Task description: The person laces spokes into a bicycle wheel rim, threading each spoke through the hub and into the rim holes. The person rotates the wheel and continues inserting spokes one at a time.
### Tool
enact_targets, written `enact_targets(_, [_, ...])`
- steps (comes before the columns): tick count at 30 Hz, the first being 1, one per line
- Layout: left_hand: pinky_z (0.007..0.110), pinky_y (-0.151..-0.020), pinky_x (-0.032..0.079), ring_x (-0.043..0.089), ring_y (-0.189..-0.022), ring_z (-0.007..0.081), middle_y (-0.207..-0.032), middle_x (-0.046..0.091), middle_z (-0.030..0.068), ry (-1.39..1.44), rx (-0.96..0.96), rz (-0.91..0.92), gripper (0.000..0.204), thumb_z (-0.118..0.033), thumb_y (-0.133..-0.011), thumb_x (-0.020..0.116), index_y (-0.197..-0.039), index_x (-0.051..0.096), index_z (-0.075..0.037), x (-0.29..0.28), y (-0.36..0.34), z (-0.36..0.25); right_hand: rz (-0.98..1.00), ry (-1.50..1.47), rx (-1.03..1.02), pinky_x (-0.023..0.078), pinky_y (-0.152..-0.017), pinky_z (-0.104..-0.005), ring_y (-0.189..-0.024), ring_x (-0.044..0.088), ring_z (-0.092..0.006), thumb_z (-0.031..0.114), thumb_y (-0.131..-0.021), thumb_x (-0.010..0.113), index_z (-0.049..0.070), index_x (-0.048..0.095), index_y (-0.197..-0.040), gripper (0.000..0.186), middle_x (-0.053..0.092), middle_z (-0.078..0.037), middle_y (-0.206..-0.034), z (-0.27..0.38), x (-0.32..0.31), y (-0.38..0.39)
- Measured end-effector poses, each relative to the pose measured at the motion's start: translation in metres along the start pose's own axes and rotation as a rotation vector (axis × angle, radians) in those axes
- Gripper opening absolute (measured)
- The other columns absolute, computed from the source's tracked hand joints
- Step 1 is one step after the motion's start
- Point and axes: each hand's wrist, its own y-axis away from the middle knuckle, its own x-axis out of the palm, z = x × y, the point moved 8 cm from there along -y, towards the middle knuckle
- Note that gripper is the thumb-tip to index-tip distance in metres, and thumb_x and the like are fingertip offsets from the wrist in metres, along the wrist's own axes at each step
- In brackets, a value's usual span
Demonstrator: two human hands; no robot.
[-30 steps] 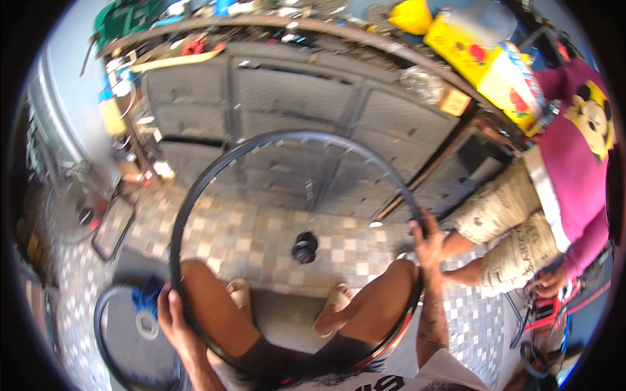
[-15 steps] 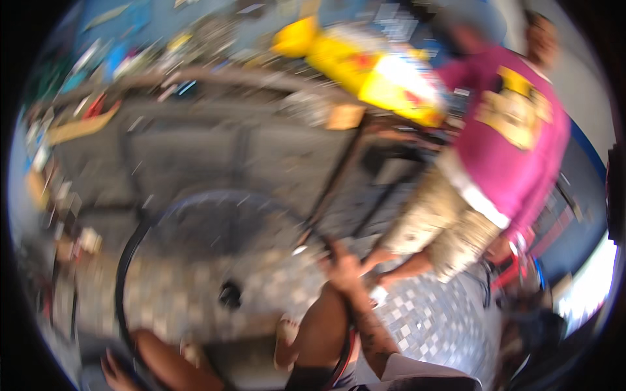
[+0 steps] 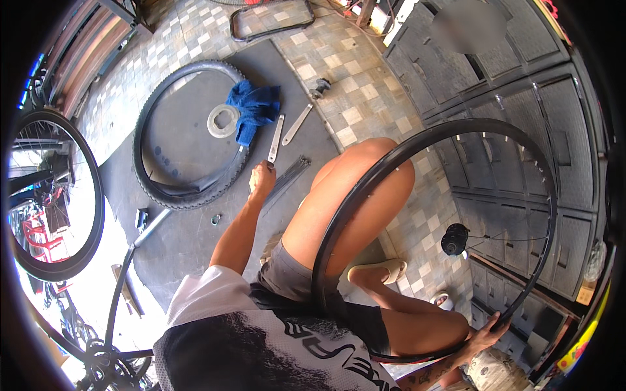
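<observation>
Left hand (image 3: 262,179) reaches down to the dark floor mat (image 3: 189,247), fingers closed around the end of a bundle of thin metal spokes (image 3: 287,177) lying there; grip looks pinched, fist-like. Right hand (image 3: 486,335) is wrapped on the lower edge of a black bicycle rim (image 3: 391,156), fingers curled over it, holding it upright across the person's lap. Rim leans against the bare thigh; a black hub (image 3: 454,239) sits inside it, with a few thin spokes running from it toward the rim. Just beyond the left hand, two flat silver tools (image 3: 287,130) lie side by side on the mat. Next to them a blue cloth (image 3: 253,111) rests crumpled over the edge of a black tyre (image 3: 147,173) lying flat on the mat; a pale ring (image 3: 223,121) sits inside the tyre, touching the cloth. A small metal piece (image 3: 215,219) lies near the tyre's near edge. Farther left, a spoked wheel (image 3: 45,195) stands upright at the doorway. Beyond the rim, a grey cabinet (image 3: 515,130) with drawers lines the tiled floor (image 3: 365,98). A light sandal (image 3: 378,270) is on the person's foot below the rim.
</observation>
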Motion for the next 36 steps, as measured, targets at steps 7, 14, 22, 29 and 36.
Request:
enact_targets(7, [0.052,-0.095,0.059,0.07,-0.115,0.0412,-0.122,0.071,0.0204,-0.326,0.073,0.116,0.037,-0.025,-0.087,0.083,-0.117,0.071,-0.008,0.05,0.022,0.03,0.032,0.051,0.057,0.061,-0.087,-0.042,-0.107,0.075,-0.032,0.046,-0.104,0.07,0.003,0.06,-0.149,0.063,0.068,-0.027,-0.139,0.018,0.005,-0.006])
enact_targets(14, [0.051,-0.093,0.059,0.074,-0.11,0.0387,-0.116,0.076,0.0145,-0.292,0.095,0.122,0.024,-0.026,-0.091,0.079,-0.11,0.076,-0.011,0.048,0.012,0.041,0.012,-0.012,-0.021,0.059,-0.098,-0.0427,-0.119,0.072,-0.0346,0.041,-0.105,0.07,0.001,0.057,-0.151,0.062,0.064,-0.025,-0.146,0.025,0.006,-0.004])
enact_targets(22, [0.049,-0.086,0.059,0.077,-0.096,0.0376,-0.104,0.08,0.0188,-0.121,0.119,0.062,0.028,-0.029,-0.1,0.069,-0.111,0.077,-0.005,-0.004,0.017,0.005,-0.016,-0.072,-0.113,0.049,-0.109,-0.0429,-0.128,0.063,-0.0354,0.03,-0.102,0.075,-0.005,0.054,-0.151,0.063,0.063,-0.024,-0.145,0.026,0.004,0.002])
enact_targets(29, [0.046,-0.077,0.06,0.076,-0.083,0.0334,-0.099,0.079,0.0183,0.083,0.33,0.031,0.025,-0.019,-0.1,0.069,-0.108,0.078,0.002,-0.077,0.036,-0.078,-0.049,-0.155,-0.08,0.053,-0.101,-0.0428,-0.12,0.067,-0.034,0.025,-0.101,0.075,-0.003,0.058,-0.147,0.057,0.065,-0.023,-0.138,0.058,-0.008,-0.005])
enact_targets(36, [0.043,-0.077,0.059,0.074,-0.083,0.0286,-0.094,0.077,0.0123,-0.108,0.279,0.023,0.029,-0.026,-0.103,0.068,-0.109,0.075,0.001,-0.061,0.008,-0.059,-0.099,-0.14,-0.106,0.052,-0.102,-0.0418,-0.117,0.067,-0.0327,0.021,-0.101,0.075,-0.003,0.061,-0.143,0.051,0.067,-0.021,-0.129,0.059,-0.008,-0.003])
